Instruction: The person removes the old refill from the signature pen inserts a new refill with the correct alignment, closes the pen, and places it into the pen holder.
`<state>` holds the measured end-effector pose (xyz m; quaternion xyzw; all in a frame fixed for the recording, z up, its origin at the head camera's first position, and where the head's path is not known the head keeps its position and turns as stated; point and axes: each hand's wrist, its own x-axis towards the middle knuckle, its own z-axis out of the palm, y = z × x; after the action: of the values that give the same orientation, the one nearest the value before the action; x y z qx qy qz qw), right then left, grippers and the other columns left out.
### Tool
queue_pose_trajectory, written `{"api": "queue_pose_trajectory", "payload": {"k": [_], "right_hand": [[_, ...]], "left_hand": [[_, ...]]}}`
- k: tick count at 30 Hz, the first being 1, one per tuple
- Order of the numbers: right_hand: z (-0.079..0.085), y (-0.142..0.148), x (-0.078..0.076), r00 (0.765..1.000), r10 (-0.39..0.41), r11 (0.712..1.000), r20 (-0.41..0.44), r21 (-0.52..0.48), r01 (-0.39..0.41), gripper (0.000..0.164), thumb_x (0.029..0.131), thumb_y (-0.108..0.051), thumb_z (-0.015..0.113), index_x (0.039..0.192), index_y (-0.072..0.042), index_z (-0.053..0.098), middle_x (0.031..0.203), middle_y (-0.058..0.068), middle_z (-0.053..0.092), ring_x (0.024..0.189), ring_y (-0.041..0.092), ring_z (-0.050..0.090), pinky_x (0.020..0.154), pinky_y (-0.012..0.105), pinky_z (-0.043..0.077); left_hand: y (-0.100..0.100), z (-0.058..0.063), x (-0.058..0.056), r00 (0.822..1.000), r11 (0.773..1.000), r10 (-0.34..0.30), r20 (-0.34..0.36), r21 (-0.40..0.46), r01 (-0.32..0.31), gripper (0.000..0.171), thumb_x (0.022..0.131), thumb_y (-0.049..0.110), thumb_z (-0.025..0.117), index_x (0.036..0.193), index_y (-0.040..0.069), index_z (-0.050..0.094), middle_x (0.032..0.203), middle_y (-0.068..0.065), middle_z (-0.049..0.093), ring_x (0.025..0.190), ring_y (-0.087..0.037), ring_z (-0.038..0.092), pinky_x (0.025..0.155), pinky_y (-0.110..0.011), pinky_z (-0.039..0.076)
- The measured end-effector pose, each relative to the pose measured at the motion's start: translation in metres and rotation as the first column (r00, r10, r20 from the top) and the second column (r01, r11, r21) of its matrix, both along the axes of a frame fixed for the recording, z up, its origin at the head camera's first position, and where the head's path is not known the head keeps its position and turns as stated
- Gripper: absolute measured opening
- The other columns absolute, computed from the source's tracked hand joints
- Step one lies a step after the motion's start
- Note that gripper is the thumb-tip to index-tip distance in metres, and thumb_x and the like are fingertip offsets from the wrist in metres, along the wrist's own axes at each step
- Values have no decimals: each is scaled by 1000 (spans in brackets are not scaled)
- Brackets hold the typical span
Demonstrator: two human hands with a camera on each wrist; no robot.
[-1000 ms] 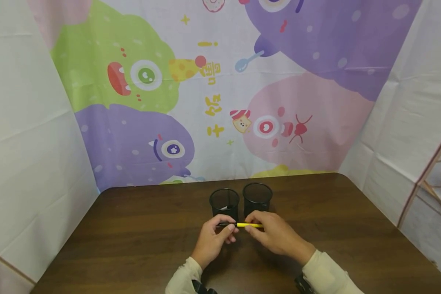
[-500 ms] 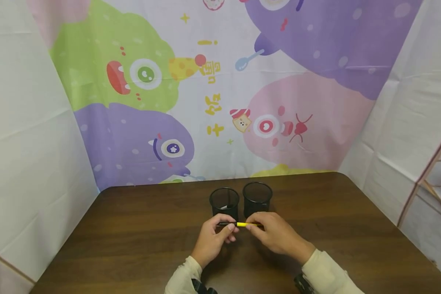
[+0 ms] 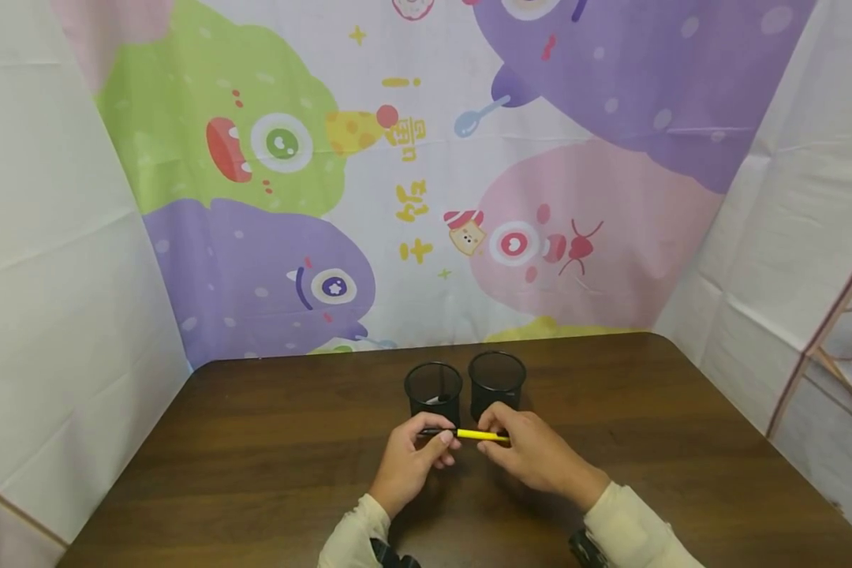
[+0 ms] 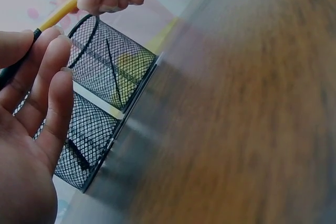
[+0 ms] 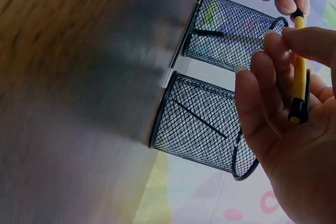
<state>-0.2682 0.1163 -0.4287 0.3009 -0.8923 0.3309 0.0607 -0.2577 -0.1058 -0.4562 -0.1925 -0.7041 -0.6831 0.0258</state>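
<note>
A yellow and black pen lies level between my two hands, above the table. My left hand pinches its black end between thumb and fingers. My right hand holds the yellow barrel with thumb and fingertips. In the right wrist view the barrel ends in a black tip with a black clip, beside the palm. Just beyond the hands stand two black mesh pen cups, a left cup and a right cup. A small dark item shows low inside the left cup.
Both cups stand upright near the back of the brown wooden table. A printed cartoon cloth hangs behind the table, with pale cloth walls at either side.
My right hand's fingers have shifted slightly right along the pen, so more of the yellow barrel shows. My left hand keeps its place on the black end. The cups have not moved.
</note>
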Motion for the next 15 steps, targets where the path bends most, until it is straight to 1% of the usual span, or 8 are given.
{"api": "queue_pose_trajectory", "payload": {"k": [2,4,6,11,13,15], "right_hand": [[-1,1,0,1000,-7,1000,-8,-3,7,16,92,-16,75,100,-18,61,82,-13,60,69,5,53,64,26,48],[-1,1,0,1000,-7,1000,-14,-4,7,14,93,-17,74,97,-19,61,81,-13,59,68,5,52,63,26,48],[-1,1,0,1000,2,1000,-17,-8,-2,10,94,-19,73,96,-20,63,79,-14,58,68,5,52,63,26,47],[-2,3,-2,999,26,1000,-23,-18,-26,5,98,-24,68,95,-20,67,77,-14,56,66,5,50,60,26,46],[-2,4,-2,999,31,999,-15,-19,-32,10,100,-27,64,95,-19,69,77,-12,58,65,5,50,59,25,46],[-2,4,-2,999,41,999,-2,-18,-41,18,102,-30,60,94,-17,70,76,-8,61,63,5,50,58,25,46]], "left_hand": [[0,5,4,1000,1000,-4,-15,6,4,12,98,3,63,106,-5,64,88,-21,71,67,-18,68,64,-28,57],[0,6,5,1000,1000,-4,-26,9,4,12,98,3,62,106,-6,64,88,-21,71,67,-18,67,64,-28,57],[0,7,5,1000,1000,0,-21,8,1,12,98,3,62,106,-6,64,88,-21,71,67,-17,67,64,-28,57],[0,-6,-3,1000,1000,8,21,-3,-8,11,99,4,62,106,-3,65,89,-20,71,66,-16,67,64,-27,57],[0,-13,-8,1000,1000,5,15,-5,-5,12,99,5,62,107,-3,65,90,-19,72,66,-16,67,64,-27,57],[0,-16,-10,1000,1000,0,1,1,0,13,99,6,63,108,-2,65,90,-19,72,67,-16,67,64,-28,57]]}}
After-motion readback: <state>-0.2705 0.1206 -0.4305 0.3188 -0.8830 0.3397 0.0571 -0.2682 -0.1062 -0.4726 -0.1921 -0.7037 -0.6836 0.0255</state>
